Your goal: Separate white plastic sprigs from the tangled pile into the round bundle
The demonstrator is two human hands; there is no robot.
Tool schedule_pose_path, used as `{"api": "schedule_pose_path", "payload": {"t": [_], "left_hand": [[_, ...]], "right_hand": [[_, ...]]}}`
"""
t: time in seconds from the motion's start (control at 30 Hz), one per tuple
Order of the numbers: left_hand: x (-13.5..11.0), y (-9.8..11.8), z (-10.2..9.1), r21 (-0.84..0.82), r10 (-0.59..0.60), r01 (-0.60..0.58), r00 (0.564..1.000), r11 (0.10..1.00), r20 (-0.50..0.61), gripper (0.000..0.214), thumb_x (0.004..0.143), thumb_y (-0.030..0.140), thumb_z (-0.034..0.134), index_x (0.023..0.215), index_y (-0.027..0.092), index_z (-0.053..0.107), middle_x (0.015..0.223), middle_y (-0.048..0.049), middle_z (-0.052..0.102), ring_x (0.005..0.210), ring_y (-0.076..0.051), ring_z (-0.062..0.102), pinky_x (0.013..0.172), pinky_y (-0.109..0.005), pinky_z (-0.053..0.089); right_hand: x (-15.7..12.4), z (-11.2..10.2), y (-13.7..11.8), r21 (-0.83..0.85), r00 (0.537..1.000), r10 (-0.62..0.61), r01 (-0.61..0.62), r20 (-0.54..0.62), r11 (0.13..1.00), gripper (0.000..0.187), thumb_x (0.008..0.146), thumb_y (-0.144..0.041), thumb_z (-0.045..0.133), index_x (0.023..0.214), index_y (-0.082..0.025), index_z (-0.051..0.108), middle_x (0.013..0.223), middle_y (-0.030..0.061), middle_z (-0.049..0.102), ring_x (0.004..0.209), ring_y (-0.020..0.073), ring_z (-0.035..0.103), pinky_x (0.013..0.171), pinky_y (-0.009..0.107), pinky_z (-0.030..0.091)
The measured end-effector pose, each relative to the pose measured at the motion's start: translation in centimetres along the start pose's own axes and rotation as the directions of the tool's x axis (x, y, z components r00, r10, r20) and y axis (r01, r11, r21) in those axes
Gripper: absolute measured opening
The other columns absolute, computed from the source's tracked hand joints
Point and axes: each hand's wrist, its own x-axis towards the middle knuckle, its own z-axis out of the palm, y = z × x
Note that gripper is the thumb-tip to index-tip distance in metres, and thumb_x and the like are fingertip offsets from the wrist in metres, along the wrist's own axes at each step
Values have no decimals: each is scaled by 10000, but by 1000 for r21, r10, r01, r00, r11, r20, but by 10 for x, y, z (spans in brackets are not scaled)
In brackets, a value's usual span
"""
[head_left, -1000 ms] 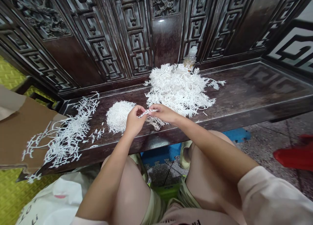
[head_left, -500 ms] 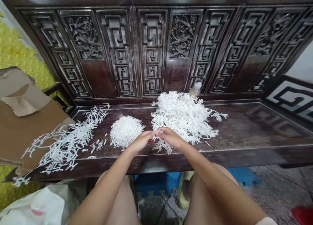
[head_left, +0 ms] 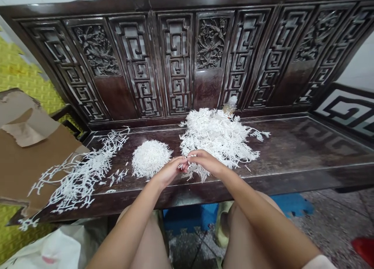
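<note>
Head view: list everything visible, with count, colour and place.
sprig: one, white, pinched between both hands
large pile: one, white, bench middle
small heap: one, white, left of large pile
loose stems: many, white, bench's left end and cardboard
bottle: one, clear, white cap, behind large pile
bench: one, dark carved wood, across the view
cardboard: one, brown, far left
bag: one, white, lower left
floor mat: one, blue, under bench
left hand: one, bare, pinching sprig
right hand: one, bare, pinching sprig
</note>
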Motion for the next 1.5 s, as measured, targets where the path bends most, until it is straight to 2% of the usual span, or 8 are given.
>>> {"api": "schedule_pose_path", "payload": {"t": [0.33, 0.47, 0.77, 0.87, 1.0, 1.2, 1.37, 1.5], "left_hand": [[3, -5, 2, -288, -43, 59, 997, 956, 61, 154, 676, 185, 423, 532, 143, 460, 531, 9, 406, 550, -83, 389, 614, -223, 359], [3, -2, 3, -255, -3, 29, 995, 967, 101, 183, 712, 211, 440, 543, 144, 451, 540, 12, 414, 565, -87, 399, 622, -225, 347], [-5, 7, -2, -39, -4, 6, 999, 999, 47, 240, 731, 343, 515, 749, 122, 607, 739, -40, 543, 671, -111, 438, 670, -259, 347], [-4, 3, -3, -46, -42, 42, 999, 998, -3, 257, 715, 372, 535, 790, 141, 620, 786, -41, 559, 672, -109, 442, 668, -263, 346], [-1, 0, -3, -56, -143, 145, 989, 988, 45, 278, 726, 400, 513, 838, 166, 615, 836, -41, 555, 660, -105, 450, 666, -272, 347], [2, -6, -1, -51, -135, 138, 989, 989, 59, 208, 700, 334, 552, 792, 155, 599, 754, -23, 525, 652, -103, 443, 657, -259, 341], [2, -6, 0, -99, -137, 145, 987, 984, 84, 251, 726, 381, 519, 761, 144, 595, 678, -16, 493, 634, -103, 418, 626, -254, 337], [2, -5, 0, -180, -133, 148, 987, 972, 92, 157, 702, 275, 552, 759, 133, 591, 680, -17, 497, 637, -100, 424, 608, -242, 336]], "right_hand": [[1, 4, -6, 129, 994, 102, -96, -35, 987, 166, 650, -156, 430, 504, -158, 508, 519, -18, 569, 526, 92, 496, 592, 237, 340], [2, 4, -6, 164, 985, 136, -118, -105, 979, 148, 642, -158, 424, 524, -156, 513, 486, -32, 541, 510, 81, 475, 574, 227, 312], [0, 1, -4, 93, 991, 116, -109, -71, 990, 200, 673, -299, 547, 553, -137, 547, 583, 3, 580, 608, 102, 499, 639, 251, 321], [1, -3, -2, 31, 989, 108, -105, -106, 994, 194, 657, -302, 568, 562, -133, 558, 574, -10, 551, 591, 90, 465, 640, 248, 315], [2, -4, 1, 15, 982, 158, -157, -104, 987, 172, 669, -266, 519, 559, -137, 545, 560, -25, 516, 568, 81, 434, 596, 235, 303], [3, -6, 5, -89, 988, 83, -95, -127, 992, 169, 669, -207, 441, 530, -144, 512, 534, -31, 479, 564, 84, 429, 607, 233, 317], [0, -5, 0, -144, 997, 59, -66, -48, 987, 172, 686, -226, 432, 529, -161, 458, 545, -19, 525, 572, 106, 502, 627, 253, 361], [-1, -2, -3, -69, 999, 42, -41, 20, 997, 157, 690, -213, 442, 547, -158, 474, 583, 3, 583, 629, 130, 568, 683, 279, 398]]}}
